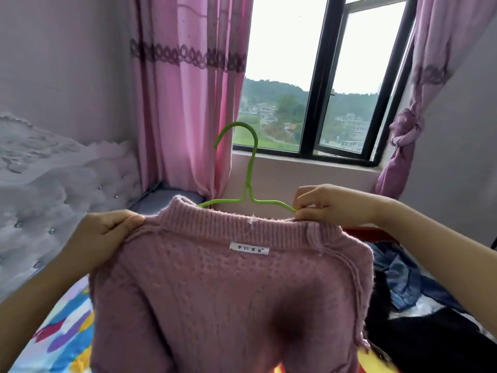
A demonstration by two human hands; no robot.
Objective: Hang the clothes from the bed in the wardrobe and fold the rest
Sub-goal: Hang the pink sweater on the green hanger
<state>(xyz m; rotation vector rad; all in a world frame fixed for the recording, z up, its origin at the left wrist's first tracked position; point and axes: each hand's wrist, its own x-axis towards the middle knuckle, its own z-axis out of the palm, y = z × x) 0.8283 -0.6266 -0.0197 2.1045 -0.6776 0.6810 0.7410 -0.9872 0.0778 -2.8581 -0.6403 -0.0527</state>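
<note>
- A pink knitted sweater is held up above a bed with a colourful sheet, its white neck label facing the viewer.
- The left hand grips the sweater's left shoulder.
- The right hand pinches the collar and an arm of a green hanger, whose hook points up.
- Dark clothes lie on the bed at right.

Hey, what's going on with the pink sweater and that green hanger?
A person is fitting a pink knitted sweater onto a thin green hanger, above a bed with a colourful sheet. The left hand grips one shoulder of the sweater; the right hand pinches the collar against the hanger's arm. One hanger arm is tucked inside the collar, the other shows above it. A blue denim garment and black clothes lie on the bed.
</note>
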